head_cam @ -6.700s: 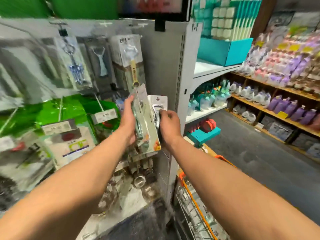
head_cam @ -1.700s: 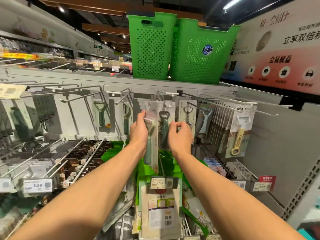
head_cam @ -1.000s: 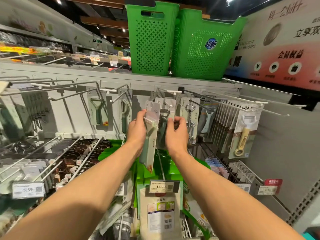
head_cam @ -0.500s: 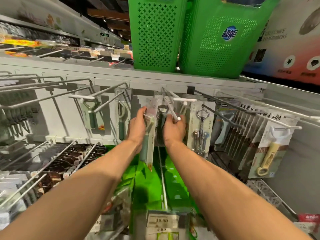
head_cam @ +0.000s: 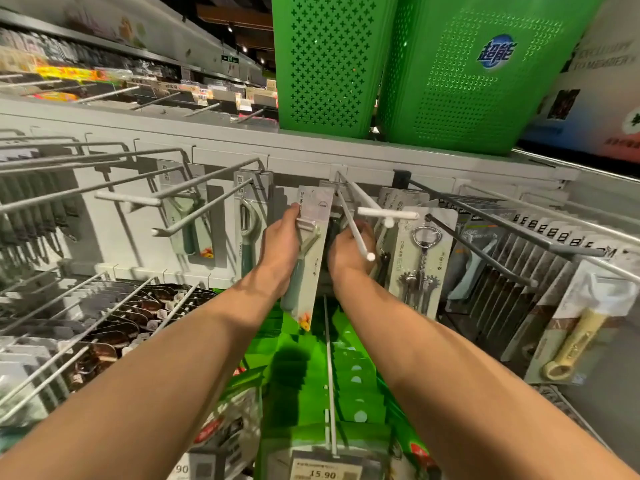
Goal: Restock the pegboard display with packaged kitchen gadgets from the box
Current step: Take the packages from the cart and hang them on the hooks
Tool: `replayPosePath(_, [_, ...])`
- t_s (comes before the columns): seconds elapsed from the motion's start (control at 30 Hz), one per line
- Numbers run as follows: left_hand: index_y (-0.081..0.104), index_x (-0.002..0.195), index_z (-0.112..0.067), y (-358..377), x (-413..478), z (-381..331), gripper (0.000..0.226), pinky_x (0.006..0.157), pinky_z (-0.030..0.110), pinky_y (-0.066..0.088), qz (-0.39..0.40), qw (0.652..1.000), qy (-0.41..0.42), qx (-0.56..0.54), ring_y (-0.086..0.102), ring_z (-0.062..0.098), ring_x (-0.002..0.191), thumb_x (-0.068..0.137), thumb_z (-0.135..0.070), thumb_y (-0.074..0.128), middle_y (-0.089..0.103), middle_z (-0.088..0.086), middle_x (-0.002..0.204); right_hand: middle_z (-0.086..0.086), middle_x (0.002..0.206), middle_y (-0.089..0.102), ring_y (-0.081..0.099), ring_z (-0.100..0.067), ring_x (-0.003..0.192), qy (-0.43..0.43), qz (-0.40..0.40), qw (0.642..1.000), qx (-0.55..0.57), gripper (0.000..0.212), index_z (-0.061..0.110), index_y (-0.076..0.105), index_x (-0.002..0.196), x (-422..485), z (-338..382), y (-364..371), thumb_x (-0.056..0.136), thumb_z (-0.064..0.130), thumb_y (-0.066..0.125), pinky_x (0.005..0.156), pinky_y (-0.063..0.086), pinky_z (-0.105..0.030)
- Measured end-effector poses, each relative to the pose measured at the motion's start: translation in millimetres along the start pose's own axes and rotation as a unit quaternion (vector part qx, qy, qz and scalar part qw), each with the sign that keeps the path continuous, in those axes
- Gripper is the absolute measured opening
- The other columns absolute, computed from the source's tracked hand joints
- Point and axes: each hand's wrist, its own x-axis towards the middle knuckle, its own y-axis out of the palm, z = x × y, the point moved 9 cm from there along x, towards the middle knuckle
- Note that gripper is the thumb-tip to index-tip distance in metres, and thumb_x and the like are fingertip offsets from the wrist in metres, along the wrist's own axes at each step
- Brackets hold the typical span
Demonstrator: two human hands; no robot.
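Note:
My left hand grips a carded peeler pack with a grey-green handle, held upright near the back of the grey pegboard. My right hand holds a dark packaged gadget just right of the peeler pack, under a white double-wire hook that juts toward me. The gadget is mostly hidden by my hand and the peeler pack. More peeler packs hang on hooks to the left. A corkscrew pack hangs to the right.
Long bare wire hooks stick out at the left. Two green baskets stand on the shelf top above. Yellow-handled opener packs hang at the right. Green packs and a 15.90 price tag sit on hooks below.
Both hands have pushed deeper toward the pegboard under the white hook. The camera has come closer and tilted down.

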Motion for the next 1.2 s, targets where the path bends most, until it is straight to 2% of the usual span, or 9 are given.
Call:
replayPosePath(0.07, [0.076,0.104,-0.017,-5,-7,-6,0.044,0.099,0.038,0.054,-0.009,1.000,0.025,0.008,0.073,0.027,0.105,0.106,-0.050,0.047,0.078,0.007,0.103,0.004,0.114,0.054,0.054,-0.012,0.107,-0.001,-0.013,1.000,0.019,0.034,0.014,0.055,0.139,-12,5,-8,0.107,0.014,0.046,0.086,0.038,-0.017])
replayPosePath(0.2, [0.069,0.102,-0.022,-22,-30,-7,0.055,0.105,0.042,0.053,-0.001,0.998,0.047,0.031,0.072,0.027,0.102,0.092,-0.071,0.045,0.074,0.003,0.105,0.000,0.099,0.068,0.065,-0.022,0.099,-0.004,-0.016,0.999,0.037,0.018,0.021,0.066,0.107,-51,18,-24,0.106,0.029,0.051,0.096,0.053,-0.037])
replayPosePath(0.33, [0.068,0.133,-0.020,-48,-70,-12,0.064,0.117,0.043,0.041,-0.048,0.998,0.032,0.009,0.059,0.023,0.129,0.097,-0.070,0.051,0.064,0.001,0.137,0.010,0.096,0.062,0.063,-0.015,0.096,-0.080,0.053,0.995,0.000,0.029,0.022,0.064,0.106,-111,47,-37,0.107,0.044,0.045,0.086,0.050,-0.027])
replayPosePath(0.4, [0.060,0.144,-0.017,-60,-92,-16,0.068,0.121,0.040,0.033,-0.056,0.998,0.025,0.003,0.050,0.018,0.133,0.098,-0.067,0.054,0.056,-0.003,0.140,0.008,0.098,0.067,0.063,-0.013,0.094,-0.100,0.079,0.991,-0.034,0.036,0.021,0.064,0.110,-141,54,-40,0.104,0.053,0.048,0.081,0.048,-0.024])
replayPosePath(0.5, [0.067,0.133,-0.017,-71,-120,-20,0.055,0.111,0.035,0.040,-0.044,0.999,0.026,-0.018,0.058,0.023,0.125,0.102,-0.060,0.056,0.067,0.004,0.135,0.009,0.111,0.067,0.061,-0.005,0.101,-0.126,0.096,0.985,-0.074,0.042,0.019,0.058,0.125,-182,60,-47,0.101,0.053,0.055,0.091,0.045,-0.027])
replayPosePath(0.57, [0.073,0.119,-0.022,-78,-141,-29,0.047,0.105,0.033,0.042,-0.025,0.999,0.043,-0.011,0.063,0.024,0.121,0.103,-0.061,0.053,0.072,0.004,0.127,0.005,0.118,0.064,0.059,-0.013,0.107,-0.149,0.081,0.981,-0.092,0.041,0.018,0.055,0.127,-207,67,-56,0.103,0.050,0.053,0.092,0.044,-0.030])
replayPosePath(0.73, [0.081,0.105,-0.029,-97,-173,-36,0.060,0.109,0.048,0.051,0.017,0.999,0.045,-0.018,0.073,0.023,0.111,0.079,-0.078,0.058,0.080,-0.002,0.109,0.012,0.106,0.061,0.060,-0.013,0.101,-0.147,0.074,0.984,-0.074,0.022,0.028,0.049,0.117,-249,78,-64,0.105,0.046,0.050,0.087,0.044,-0.028])
replayPosePath(0.9, [0.078,0.096,-0.023,-116,-198,-56,0.028,0.099,0.034,0.054,0.007,0.996,0.078,-0.044,0.074,0.016,0.103,0.106,-0.040,0.058,0.081,-0.001,0.102,0.005,0.110,0.070,0.065,-0.013,0.099,-0.186,0.083,0.976,-0.072,0.022,0.027,0.052,0.117,-275,90,-60,0.106,0.046,0.046,0.086,0.048,-0.031])
replayPosePath(1.2, [0.076,0.090,-0.021,-197,-219,-77,0.030,0.087,0.027,0.054,-0.071,0.989,0.110,-0.074,0.073,0.012,0.093,0.106,-0.039,0.058,0.080,-0.004,0.094,0.002,0.083,0.065,0.062,-0.020,0.079,-0.241,0.109,0.957,-0.119,0.029,0.025,0.055,0.102,-326,115,-20,0.110,0.041,0.033,0.073,0.050,-0.041])
